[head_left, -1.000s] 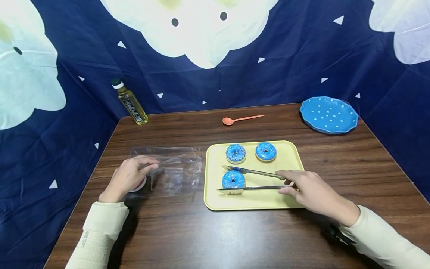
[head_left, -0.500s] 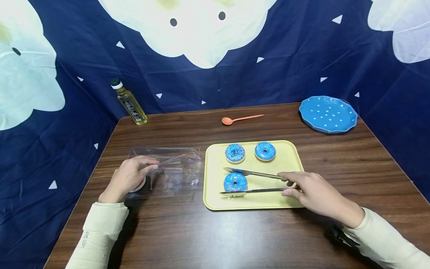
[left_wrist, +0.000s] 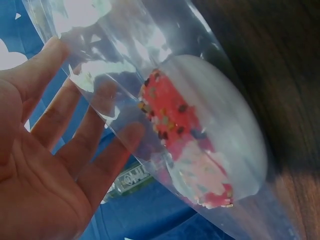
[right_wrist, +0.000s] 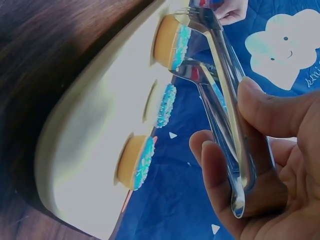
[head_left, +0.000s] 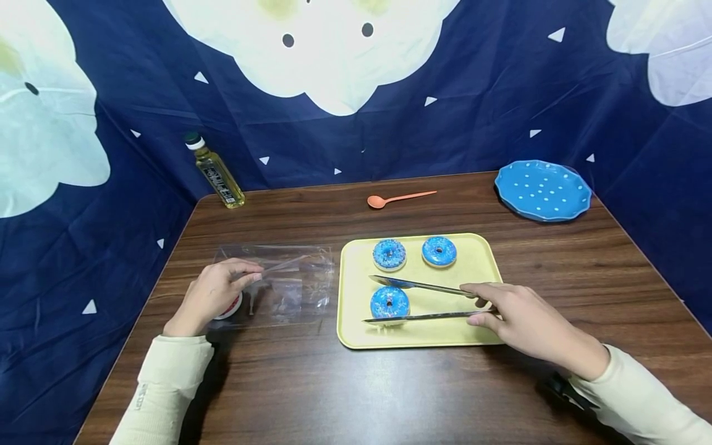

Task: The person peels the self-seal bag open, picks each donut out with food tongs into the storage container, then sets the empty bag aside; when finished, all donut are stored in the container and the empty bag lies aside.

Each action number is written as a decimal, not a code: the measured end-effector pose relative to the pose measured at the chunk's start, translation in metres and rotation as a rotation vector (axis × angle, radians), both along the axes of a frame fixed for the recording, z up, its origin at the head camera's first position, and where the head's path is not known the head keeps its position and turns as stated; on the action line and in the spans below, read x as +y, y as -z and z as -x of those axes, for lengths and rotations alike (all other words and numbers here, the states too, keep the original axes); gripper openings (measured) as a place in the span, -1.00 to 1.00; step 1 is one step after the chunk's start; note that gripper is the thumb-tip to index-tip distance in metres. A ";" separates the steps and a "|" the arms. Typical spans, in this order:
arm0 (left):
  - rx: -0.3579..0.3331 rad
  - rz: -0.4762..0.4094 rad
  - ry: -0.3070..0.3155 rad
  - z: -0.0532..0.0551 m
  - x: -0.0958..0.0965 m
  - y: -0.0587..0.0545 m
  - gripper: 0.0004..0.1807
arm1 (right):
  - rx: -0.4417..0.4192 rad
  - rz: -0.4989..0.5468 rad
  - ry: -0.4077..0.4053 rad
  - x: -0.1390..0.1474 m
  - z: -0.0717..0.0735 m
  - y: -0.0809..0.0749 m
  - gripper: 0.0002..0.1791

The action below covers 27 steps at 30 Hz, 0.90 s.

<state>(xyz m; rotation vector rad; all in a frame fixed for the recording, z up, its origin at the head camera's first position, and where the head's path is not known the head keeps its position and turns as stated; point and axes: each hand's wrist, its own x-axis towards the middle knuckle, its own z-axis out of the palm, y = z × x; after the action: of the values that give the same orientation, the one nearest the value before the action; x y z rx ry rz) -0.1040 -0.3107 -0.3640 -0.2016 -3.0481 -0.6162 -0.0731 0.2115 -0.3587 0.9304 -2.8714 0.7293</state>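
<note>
My left hand (head_left: 211, 293) pinches the edge of a clear plastic bag (head_left: 295, 296) between thumb and fingers. Inside it is a doughnut (left_wrist: 172, 120) with red-pink icing, sprinkles and a pale base, mostly hidden by the hand in the head view. On the right, my right hand (head_left: 525, 321) holds metal tongs (head_left: 428, 286) between thumb and fingers. Their two spread arms lie either side of a blue-iced doughnut (head_left: 389, 301) near the front of the yellow tray (head_left: 450, 332). Behind it on the tray sit a sprinkled blue doughnut (head_left: 389, 254) and a glossier blue one (head_left: 439, 251).
An orange spoon (head_left: 400, 198) lies behind the tray. At the back right is a blue plate (head_left: 543, 190) with white dots, and an oil bottle (head_left: 217, 176) stands at the back left corner. A dark blue patterned cloth (head_left: 311, 142) hangs behind the table.
Since a second ago, the right hand and tongs have shifted slightly right, and the front blue doughnut has slid a little the same way. The left hand stays on the bag.
</note>
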 end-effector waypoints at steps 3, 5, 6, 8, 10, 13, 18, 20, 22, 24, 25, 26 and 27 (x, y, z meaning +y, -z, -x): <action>-0.001 -0.001 -0.005 0.000 0.000 0.001 -0.66 | 0.020 0.001 -0.005 0.000 -0.001 -0.001 -0.50; -0.002 -0.004 -0.009 0.000 0.000 0.002 -0.67 | 0.033 0.003 -0.006 0.000 -0.002 -0.002 -0.50; -0.001 -0.005 -0.009 0.001 0.001 0.002 -0.67 | 0.037 0.005 -0.005 0.000 -0.002 -0.003 -0.49; 0.000 -0.010 -0.013 0.001 0.001 0.002 -0.69 | 0.044 0.011 -0.008 0.001 -0.002 -0.004 -0.49; -0.001 -0.014 -0.013 0.001 0.001 0.002 -0.70 | 0.048 0.012 -0.007 0.001 -0.002 -0.005 -0.49; -0.003 -0.013 -0.018 0.001 0.001 0.002 -0.71 | 0.047 0.010 -0.011 0.000 -0.002 -0.006 -0.49; 0.002 -0.014 -0.022 0.002 0.001 0.003 -0.74 | 0.056 0.008 -0.016 -0.001 -0.003 -0.008 -0.48; 0.008 -0.016 -0.021 0.002 0.002 0.003 -0.74 | 0.063 0.012 -0.020 -0.001 -0.004 -0.009 -0.48; 0.013 -0.015 -0.020 0.002 0.001 0.004 -0.75 | 0.068 0.014 -0.022 -0.002 -0.004 -0.010 -0.48; 0.019 -0.015 -0.013 0.001 0.001 0.004 -0.74 | 0.072 0.015 -0.027 -0.002 -0.004 -0.011 -0.50; 0.021 -0.015 -0.010 0.001 0.001 0.005 -0.74 | 0.073 0.014 -0.026 -0.002 -0.005 -0.012 -0.50; 0.023 -0.016 -0.005 0.001 0.001 0.005 -0.73 | 0.074 0.014 -0.025 -0.003 -0.005 -0.012 -0.50; 0.025 -0.015 -0.001 0.000 0.001 0.005 -0.73 | 0.074 0.013 -0.024 -0.003 -0.006 -0.012 -0.51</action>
<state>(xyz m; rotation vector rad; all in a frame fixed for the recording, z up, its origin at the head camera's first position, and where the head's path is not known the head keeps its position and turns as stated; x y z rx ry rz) -0.1043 -0.3095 -0.3695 -0.2055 -3.0180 -0.6319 -0.0675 0.2084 -0.3463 0.9703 -2.7932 0.6996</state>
